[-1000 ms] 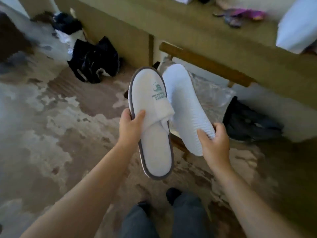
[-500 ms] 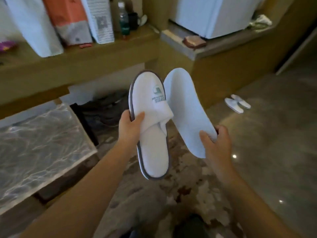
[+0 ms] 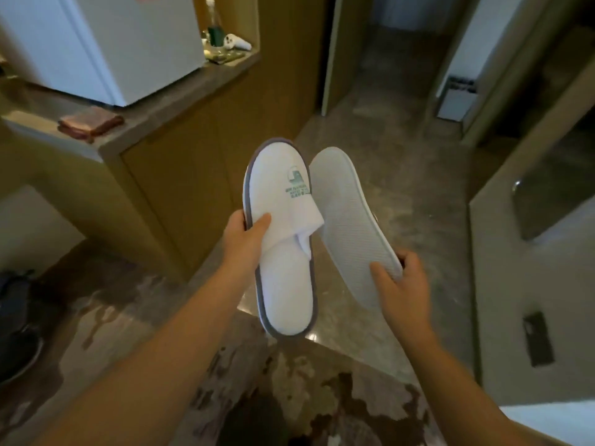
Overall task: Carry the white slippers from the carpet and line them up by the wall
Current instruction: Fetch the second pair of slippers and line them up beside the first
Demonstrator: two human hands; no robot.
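Since both slippers look light and floppy, I'd grip mid-edge w/ thumb on top: left hand (image 3: 246, 235) is closed on the upright slipper (image 3: 283, 239), right hand (image 3: 401, 281) pinches the sole-up slipper (image 3: 347, 226) at the heel. Both held in mid-air. Near: patterned carpet (image 3: 306, 391); beyond, glossy floor (image 3: 415, 201), prob. slick, then far-left wood cabinet (image 3: 193, 175) and far hallway.

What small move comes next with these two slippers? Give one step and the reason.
Probably walk forward off the carpet toward the wooden cabinet wall. The left hand holds the logo slipper top up, and the right hand holds the other slipper sole up. Both are in the air, so nothing is lined up yet.
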